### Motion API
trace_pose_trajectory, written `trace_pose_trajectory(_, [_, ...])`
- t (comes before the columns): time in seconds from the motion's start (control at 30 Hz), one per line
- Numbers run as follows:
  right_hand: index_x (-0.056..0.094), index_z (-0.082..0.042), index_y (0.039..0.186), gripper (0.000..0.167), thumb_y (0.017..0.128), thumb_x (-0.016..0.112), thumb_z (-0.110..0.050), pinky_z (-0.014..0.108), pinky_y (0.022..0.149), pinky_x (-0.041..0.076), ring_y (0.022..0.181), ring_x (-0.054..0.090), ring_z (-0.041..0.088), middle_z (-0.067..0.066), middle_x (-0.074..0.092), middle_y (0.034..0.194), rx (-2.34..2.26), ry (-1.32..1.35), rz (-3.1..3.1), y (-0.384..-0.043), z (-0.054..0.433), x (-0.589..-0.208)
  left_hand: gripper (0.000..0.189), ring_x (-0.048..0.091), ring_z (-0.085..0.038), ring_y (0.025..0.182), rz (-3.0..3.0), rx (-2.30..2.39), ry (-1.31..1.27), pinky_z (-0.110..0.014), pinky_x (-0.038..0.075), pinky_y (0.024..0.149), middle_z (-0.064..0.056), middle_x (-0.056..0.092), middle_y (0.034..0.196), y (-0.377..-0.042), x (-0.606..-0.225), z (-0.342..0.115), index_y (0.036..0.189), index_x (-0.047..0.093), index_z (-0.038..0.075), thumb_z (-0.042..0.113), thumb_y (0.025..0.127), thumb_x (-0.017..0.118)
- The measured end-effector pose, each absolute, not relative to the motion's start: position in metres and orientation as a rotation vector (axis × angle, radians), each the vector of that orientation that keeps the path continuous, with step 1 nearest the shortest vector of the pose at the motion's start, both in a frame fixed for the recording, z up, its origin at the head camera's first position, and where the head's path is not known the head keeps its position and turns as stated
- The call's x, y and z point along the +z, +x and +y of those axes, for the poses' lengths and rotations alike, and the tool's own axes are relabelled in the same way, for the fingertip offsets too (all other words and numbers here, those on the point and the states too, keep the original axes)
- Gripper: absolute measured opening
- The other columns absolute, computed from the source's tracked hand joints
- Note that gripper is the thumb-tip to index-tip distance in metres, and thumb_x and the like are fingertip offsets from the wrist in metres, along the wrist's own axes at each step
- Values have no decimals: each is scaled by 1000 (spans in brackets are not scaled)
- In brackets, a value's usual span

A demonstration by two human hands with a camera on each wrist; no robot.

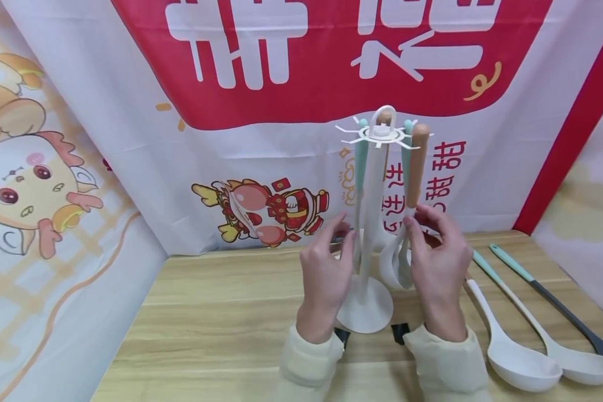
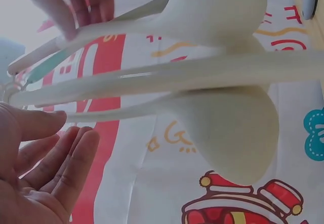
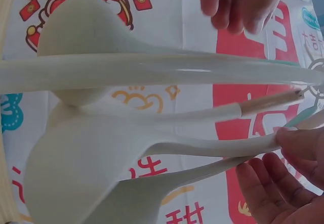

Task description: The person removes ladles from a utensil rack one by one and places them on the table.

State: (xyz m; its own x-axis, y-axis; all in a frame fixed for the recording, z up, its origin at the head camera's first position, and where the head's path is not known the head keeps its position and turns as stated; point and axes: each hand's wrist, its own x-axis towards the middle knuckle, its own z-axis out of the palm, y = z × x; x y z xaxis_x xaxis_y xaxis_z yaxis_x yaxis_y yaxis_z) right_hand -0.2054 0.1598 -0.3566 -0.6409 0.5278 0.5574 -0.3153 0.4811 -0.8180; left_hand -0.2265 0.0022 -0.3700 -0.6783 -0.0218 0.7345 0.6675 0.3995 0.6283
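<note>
A white utensil stand (image 1: pixel 364 301) rises upright from its round base, with a hooked ring (image 1: pixel 382 134) at the top. My right hand (image 1: pixel 439 262) pinches the white shaft of a wooden-handled ladle (image 1: pixel 418 167) at the stand's right side. Just behind that ladle hangs a green-handled utensil (image 1: pixel 406 153), and another wooden-handled one (image 3: pixel 268 102) hangs at the back. On the left side, a green-handled ladle (image 2: pixel 228 133) hangs with its bowl low. My left hand (image 1: pixel 326 268) is beside its shaft, thumb close to it and fingers extended.
On the table's right side lie a white ladle (image 1: pixel 522 365), a green-handled white ladle (image 1: pixel 583 365) and a green-handled dark grey utensil (image 1: pixel 568 307). Small black pieces (image 1: pixel 400 333) are by the stand's base. A printed cloth (image 1: pixel 261 151) hangs behind the wooden table (image 1: pixel 221 324).
</note>
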Motion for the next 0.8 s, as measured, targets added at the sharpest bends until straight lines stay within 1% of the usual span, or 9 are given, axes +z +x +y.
trace_pose_trajectory(0.1, [73,-9,130,31,101,73,-21,2,84,52,99,64,-5,9,77,120,1253,-200,-1885,-209,163,-357,37,80,-25,101,-1961,-1324,-539,-31,67,82,-16,79,111,-228,-368,0,133,70,4,7,96,76])
trace_pose_trajectory(0.27, [74,-10,128,29,102,71,-21,2,79,50,98,61,-5,8,77,119,1235,-248,-1904,-214,164,-358,37,79,-26,105,-1966,-1348,-523,-32,66,84,-17,78,116,-228,-365,-2,133,70,1,10,97,76])
trace_pose_trajectory(0.43, [75,-6,124,27,100,73,-19,7,77,52,89,62,-2,7,74,106,1253,-193,-1766,-208,159,-353,38,78,-26,108,-1958,-1357,-515,-30,65,86,-16,77,121,-229,-363,-3,133,70,2,11,97,76])
trace_pose_trajectory(0.53, [73,-2,123,28,98,75,-15,7,80,54,88,67,5,8,75,106,1258,-61,-1769,-202,150,-350,37,78,-25,109,-1939,-1359,-518,-29,65,88,-16,77,123,-229,-360,-4,133,71,3,12,97,76])
trace_pose_trajectory(0.63, [71,-2,128,35,96,78,-13,5,85,55,97,74,15,13,77,113,1235,37,-1872,-202,138,-354,37,78,-24,110,-1920,-1367,-514,-28,64,90,-14,77,124,-231,-359,-6,134,71,4,14,98,76])
trace_pose_trajectory(0.73, [68,-3,132,42,94,81,-13,18,86,62,103,77,26,17,77,117,1202,55,-1940,-209,126,-362,38,78,-23,111,-1902,-1398,-516,-28,64,90,-13,77,126,-235,-353,-8,134,71,5,14,98,76])
trace_pose_trajectory(0.8, [68,-2,132,43,93,81,-13,30,84,66,101,78,31,18,78,115,1184,38,-1956,-214,120,-367,39,78,-23,112,-1908,-1427,-534,-27,64,90,-13,77,127,-241,-345,-9,135,70,4,14,98,76])
